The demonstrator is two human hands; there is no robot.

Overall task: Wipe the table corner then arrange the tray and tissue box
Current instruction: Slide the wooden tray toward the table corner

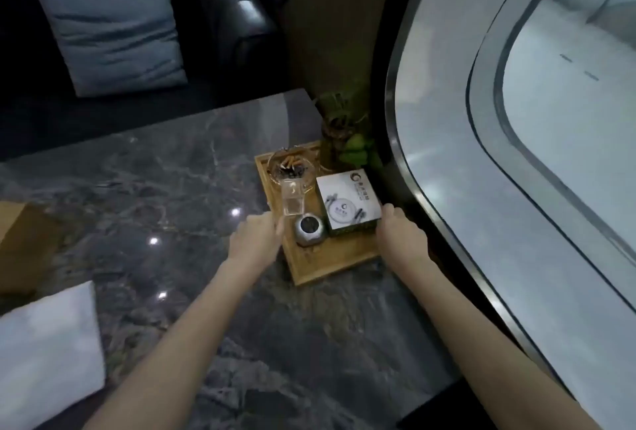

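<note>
A wooden tray (323, 266) lies on the dark marble table (144, 188) near its far right corner. On it stand a white tissue box (347, 204), a small round silver object (309, 230), a clear acrylic stand (292, 199) and a glass ashtray (289, 164) with cigarette butts. My left hand (256, 237) grips the tray's left edge. My right hand (401, 235) grips its right edge beside the tissue box. A white cloth (48, 354) lies on the table at the near left.
A small potted plant (344, 140) stands just behind the tray at the wall. A curved window ledge (447, 223) runs along the right. A dark sofa with a grey-blue cushion (110, 30) sits beyond the table. A brown box (20, 243) is at the left edge.
</note>
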